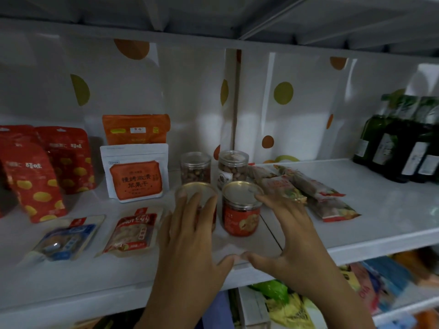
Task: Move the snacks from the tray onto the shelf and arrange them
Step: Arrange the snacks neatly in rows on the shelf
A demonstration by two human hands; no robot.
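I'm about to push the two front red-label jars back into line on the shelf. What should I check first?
1. Left red jar upright: ok.
2. Right red jar upright: ok.
3. Left hand contact: fingers lie over the left red jar's front: ok.
4. Right hand contact: a fingertip reaches the right red jar's lid rim, firm touch unclear: cannot tell.
5. Room behind: clear nut jars stand close behind both: not ok.
6. Both red jars stand back from the shelf front edge: ok.
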